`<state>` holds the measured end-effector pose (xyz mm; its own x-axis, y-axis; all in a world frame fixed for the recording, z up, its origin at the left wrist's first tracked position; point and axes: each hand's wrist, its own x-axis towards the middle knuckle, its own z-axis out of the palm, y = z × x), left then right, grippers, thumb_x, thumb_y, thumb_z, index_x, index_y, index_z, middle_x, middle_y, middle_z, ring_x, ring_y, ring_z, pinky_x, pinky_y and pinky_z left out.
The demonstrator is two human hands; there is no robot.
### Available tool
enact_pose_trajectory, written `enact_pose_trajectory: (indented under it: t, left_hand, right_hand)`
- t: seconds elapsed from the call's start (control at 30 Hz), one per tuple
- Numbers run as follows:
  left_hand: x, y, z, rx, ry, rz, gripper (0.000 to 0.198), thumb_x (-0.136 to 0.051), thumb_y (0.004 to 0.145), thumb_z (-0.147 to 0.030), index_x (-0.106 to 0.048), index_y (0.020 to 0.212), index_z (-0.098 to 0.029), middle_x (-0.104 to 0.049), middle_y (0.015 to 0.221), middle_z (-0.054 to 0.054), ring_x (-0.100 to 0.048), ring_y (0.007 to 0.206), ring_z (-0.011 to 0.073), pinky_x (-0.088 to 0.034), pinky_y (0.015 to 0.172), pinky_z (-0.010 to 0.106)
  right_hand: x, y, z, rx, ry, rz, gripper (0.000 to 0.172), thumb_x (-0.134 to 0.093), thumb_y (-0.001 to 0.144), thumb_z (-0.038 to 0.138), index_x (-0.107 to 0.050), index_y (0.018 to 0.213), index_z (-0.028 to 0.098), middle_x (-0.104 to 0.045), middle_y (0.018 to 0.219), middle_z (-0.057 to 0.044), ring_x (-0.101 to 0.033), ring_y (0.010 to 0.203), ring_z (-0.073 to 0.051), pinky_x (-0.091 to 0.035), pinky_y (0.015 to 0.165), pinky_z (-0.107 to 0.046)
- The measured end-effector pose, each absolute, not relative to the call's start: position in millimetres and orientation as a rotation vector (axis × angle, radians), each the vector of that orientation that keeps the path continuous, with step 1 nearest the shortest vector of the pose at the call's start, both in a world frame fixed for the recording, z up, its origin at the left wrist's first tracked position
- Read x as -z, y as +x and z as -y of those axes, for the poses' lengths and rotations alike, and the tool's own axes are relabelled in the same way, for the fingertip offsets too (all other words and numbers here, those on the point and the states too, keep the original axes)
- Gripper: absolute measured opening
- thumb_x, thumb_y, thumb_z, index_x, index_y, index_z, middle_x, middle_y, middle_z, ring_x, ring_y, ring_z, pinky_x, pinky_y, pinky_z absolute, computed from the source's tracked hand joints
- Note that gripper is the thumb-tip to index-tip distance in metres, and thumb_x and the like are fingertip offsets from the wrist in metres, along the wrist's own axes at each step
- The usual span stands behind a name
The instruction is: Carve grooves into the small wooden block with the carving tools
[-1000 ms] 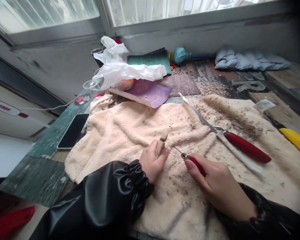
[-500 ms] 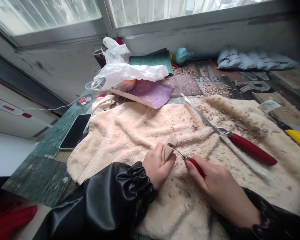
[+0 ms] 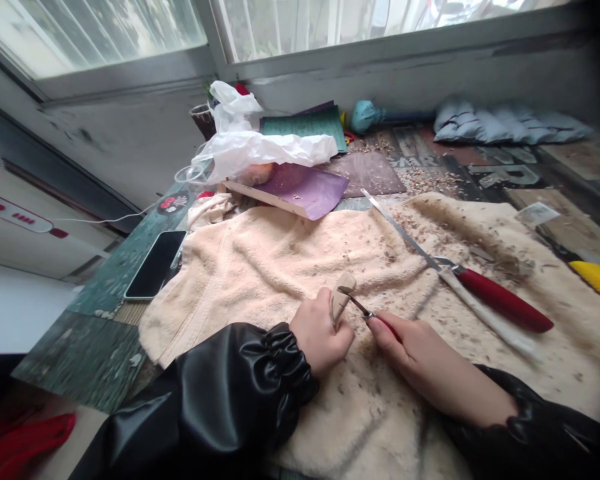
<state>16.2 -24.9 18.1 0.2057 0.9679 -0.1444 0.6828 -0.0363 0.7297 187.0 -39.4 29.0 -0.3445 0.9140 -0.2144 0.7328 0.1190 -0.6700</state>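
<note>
Bench, towel and work in hand. The bench (image 3: 75,357), largest, runs back to the wall below the window. Over its near part lies the towel (image 3: 260,267), cream, thick and rumpled; being soft, it should cushion a piece but give little firm backing. On its right side rests a long tool (image 3: 505,300), its red handle toward the person and its thin metal blade pointing away. The right hand (image 3: 410,350) has its grip closed round the red handle of a small knife (image 3: 367,313), thumb near the metal collar. The left hand (image 3: 323,333) has its grip closed on a wooden piece (image 3: 337,307), which is held just above the towel, upper end exposed and tilted to the right; the knife's tip appears to touch it at a dark notch. Judged by its look, the wood is light, stiff and dry, with fair friction against skin, yet liable to split where the notch thins it. The sound hold is low on the body, fingers and thumb below the notch and out of the blade's line; the knife is best held by its handle. Smallest are the shavings (image 3: 433,180), strewn over bench and towel.
</note>
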Motion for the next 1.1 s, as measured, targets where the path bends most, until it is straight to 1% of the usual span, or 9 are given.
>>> enact_pose_trajectory:
  t: [0.1, 0.3, 0.47, 0.63, 0.77, 0.83, 0.9, 1.0, 1.1]
  left_hand:
    - [-17.3, 16.4, 24.6, -0.512, 1.792, -1.527, 0.016, -0.051, 0.066, -0.019, -0.042, 0.078, -0.022, -0.041, 0.057, -0.004, -0.045, 0.051, 0.0157, -0.036, 0.053, 0.028]
    - [-16.2, 15.5, 26.5, -0.546, 1.798, -1.516, 0.019, -0.051, 0.063, -0.014, -0.042, 0.078, -0.022, -0.042, 0.059, -0.004, -0.044, 0.051, 0.0148, -0.034, 0.053, 0.028]
    - [-14.9, 14.5, 27.2, -0.557, 1.790, -1.499, 0.020, -0.051, 0.062, -0.013, -0.042, 0.078, -0.022, -0.040, 0.058, -0.005, -0.042, 0.051, 0.0139, -0.034, 0.053, 0.027]
    - [-13.7, 14.3, 28.2, -0.608, 1.783, -1.461, 0.020, -0.050, 0.060, -0.012, -0.040, 0.074, -0.022, -0.037, 0.057, -0.005, -0.039, 0.050, 0.0130, -0.033, 0.051, 0.026]
    - [-14.1, 13.8, 30.5, -0.650, 1.790, -1.436, 0.020, -0.049, 0.060, -0.012, -0.039, 0.073, -0.023, -0.038, 0.057, -0.006, -0.038, 0.049, 0.0122, -0.031, 0.050, 0.025]
    - [-14.4, 13.5, 31.2, -0.684, 1.792, -1.411, 0.020, -0.049, 0.060, -0.012, -0.037, 0.073, -0.023, -0.037, 0.056, -0.006, -0.036, 0.047, 0.0117, -0.030, 0.048, 0.025]
    - [-14.6, 13.2, 31.1, -0.732, 1.796, -1.391, 0.018, -0.048, 0.061, -0.013, -0.037, 0.072, -0.023, -0.037, 0.055, -0.006, -0.036, 0.046, 0.0114, -0.029, 0.047, 0.025]
    - [-14.2, 12.6, 29.9, -0.808, 1.814, -1.405, 0.015, -0.047, 0.064, -0.015, -0.037, 0.072, -0.023, -0.040, 0.056, -0.006, -0.040, 0.047, 0.0121, -0.032, 0.048, 0.024]
    - [-13.4, 11.9, 28.9, -0.854, 1.832, -1.404, 0.011, -0.047, 0.067, -0.016, -0.042, 0.076, -0.022, -0.042, 0.057, -0.005, -0.044, 0.047, 0.0121, -0.034, 0.049, 0.024]
  right_hand:
    - [-33.0, 188.0, 36.9, -1.135, -1.619, 2.147, 0.040, -0.029, 0.094, 0.045, -0.047, 0.066, 0.022, -0.057, 0.058, 0.000, -0.053, 0.055, -0.015, -0.040, 0.055, -0.027]
    - [-37.2, 187.7, 35.0, -1.372, -1.604, 2.038, 0.046, -0.027, 0.092, 0.053, -0.039, 0.061, 0.023, -0.047, 0.050, 0.003, -0.044, 0.047, -0.013, -0.036, 0.048, -0.025]
    - [-39.8, 189.7, 35.0, -1.492, -1.576, 1.989, 0.046, -0.028, 0.092, 0.055, -0.036, 0.061, 0.022, -0.045, 0.051, 0.004, -0.042, 0.047, -0.012, -0.035, 0.048, -0.025]
    - [-41.8, 192.9, 36.1, -1.531, -1.540, 1.979, 0.045, -0.030, 0.092, 0.055, -0.037, 0.062, 0.022, -0.043, 0.055, 0.004, -0.038, 0.050, -0.011, -0.034, 0.049, -0.024]
    - [-43.6, 195.7, 36.6, -1.578, -1.520, 1.957, 0.046, -0.029, 0.092, 0.056, -0.036, 0.062, 0.022, -0.042, 0.055, 0.004, -0.037, 0.049, -0.011, -0.033, 0.046, -0.024]
    - [-44.1, 195.5, 37.2, -1.531, -1.510, 1.990, 0.046, -0.029, 0.092, 0.055, -0.036, 0.061, 0.022, -0.042, 0.055, 0.004, -0.037, 0.049, -0.011, -0.033, 0.047, -0.024]
    - [-43.3, 193.6, 38.7, -1.400, -1.495, 2.056, 0.046, -0.028, 0.093, 0.053, -0.036, 0.061, 0.022, -0.043, 0.055, 0.003, -0.040, 0.051, -0.011, -0.035, 0.049, -0.024]
    - [-38.5, 188.9, 42.9, -1.111, -1.494, 2.149, 0.043, -0.027, 0.095, 0.048, -0.039, 0.062, 0.022, -0.047, 0.055, 0.003, -0.045, 0.051, -0.012, -0.036, 0.051, -0.024]
    - [-31.7, 185.1, 47.4, -0.766, -1.490, 2.214, 0.040, -0.029, 0.096, 0.044, -0.040, 0.064, 0.022, -0.049, 0.051, 0.004, -0.048, 0.045, -0.011, -0.033, 0.047, -0.023]
